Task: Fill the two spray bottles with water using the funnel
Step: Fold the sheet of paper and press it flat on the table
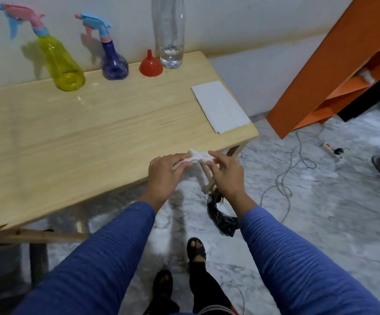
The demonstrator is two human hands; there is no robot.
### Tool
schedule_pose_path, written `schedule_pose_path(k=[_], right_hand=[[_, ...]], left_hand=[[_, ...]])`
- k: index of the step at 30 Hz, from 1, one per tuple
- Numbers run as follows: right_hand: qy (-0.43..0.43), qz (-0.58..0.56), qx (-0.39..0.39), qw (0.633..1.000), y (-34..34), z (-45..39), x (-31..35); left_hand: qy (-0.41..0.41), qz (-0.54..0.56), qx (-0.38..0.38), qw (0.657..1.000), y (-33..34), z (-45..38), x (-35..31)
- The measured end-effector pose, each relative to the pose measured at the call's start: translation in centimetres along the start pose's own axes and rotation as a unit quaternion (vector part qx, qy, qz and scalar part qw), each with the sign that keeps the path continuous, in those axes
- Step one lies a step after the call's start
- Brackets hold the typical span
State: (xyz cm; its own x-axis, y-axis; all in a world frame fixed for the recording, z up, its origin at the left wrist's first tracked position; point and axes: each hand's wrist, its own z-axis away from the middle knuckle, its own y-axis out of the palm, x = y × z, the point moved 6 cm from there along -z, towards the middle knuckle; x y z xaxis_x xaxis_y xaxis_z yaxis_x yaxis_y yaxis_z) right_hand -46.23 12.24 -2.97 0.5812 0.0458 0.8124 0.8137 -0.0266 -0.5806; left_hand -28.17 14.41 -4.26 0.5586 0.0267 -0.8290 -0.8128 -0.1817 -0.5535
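A: Largest item?
B: Wooden table (93,137), light grain, pushed against the white wall. Orange shelving unit (334,71) off to the right, tilted in the wide-angle view, over marbled floor.

A: Next down?
B: Clear plastic bottle (168,35), upright at the table's back edge, a little water visible in the bottom. Flat white sheet (221,106) lying near the right end of the table.

A: Location of task items?
B: All in a row along the back edge. Yellow spray bottle (59,62) furthest left, pink-and-blue trigger head fitted. Purple spray bottle (114,62) to its right, blue trigger head fitted. Red funnel (150,65) between the purple bottle and the clear bottle, wide mouth down, spout up, just beside the clear bottle.

A: Hand status?
B: Both over the table's near edge, well apart from the bottles. Left hand (164,171) with fingers curled, pinching one end of a crumpled white tissue (200,156). Right hand (226,172) pinching the other end between thumb and fingertips. Blue sleeves on both arms.

A: Anything smaller?
B: Power strip (331,148) and grey cable on the floor at right.
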Motion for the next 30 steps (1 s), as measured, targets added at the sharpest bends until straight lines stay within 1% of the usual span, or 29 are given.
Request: schedule_pose_path(k=[2, 4, 10, 15, 19, 24, 27, 30], right_hand=[[0.027, -0.021, -0.032, 0.999, -2.1, 0.6, 0.2], [0.046, -0.033, -0.058, 0.997, -4.2, 1.2, 0.3], [0.08, -0.059, -0.135, 0.986, -11.0, 2.7, -1.7], [0.114, -0.053, -0.168, 0.978, -15.3, 3.3, -5.4], [0.139, -0.047, -0.163, 0.976, -17.2, 2.6, -9.9], [0.18, -0.031, -0.125, 0.975, -17.6, 0.6, -17.0], [0.213, -0.038, -0.097, 0.971, -16.4, -0.8, -22.1], [0.249, -0.043, -0.065, 0.965, -13.8, -1.7, -27.5]], left_hand=[[-0.005, 0.049, 0.025, 0.998, 0.4, 0.2, -2.0], [-0.008, 0.074, 0.048, 0.996, 1.1, 0.3, -4.1], [0.014, 0.102, 0.091, 0.991, 5.2, 0.4, -9.6], [0.02, 0.111, 0.148, 0.982, 10.6, 0.7, -12.2], [0.017, 0.092, 0.174, 0.98, 16.0, 0.3, -12.4], [-0.019, 0.071, 0.197, 0.978, 22.9, -0.2, -10.8], [-0.042, 0.046, 0.196, 0.979, 27.2, -1.0, -8.7], [-0.078, 0.012, 0.224, 0.971, 31.7, -1.4, -5.3]])
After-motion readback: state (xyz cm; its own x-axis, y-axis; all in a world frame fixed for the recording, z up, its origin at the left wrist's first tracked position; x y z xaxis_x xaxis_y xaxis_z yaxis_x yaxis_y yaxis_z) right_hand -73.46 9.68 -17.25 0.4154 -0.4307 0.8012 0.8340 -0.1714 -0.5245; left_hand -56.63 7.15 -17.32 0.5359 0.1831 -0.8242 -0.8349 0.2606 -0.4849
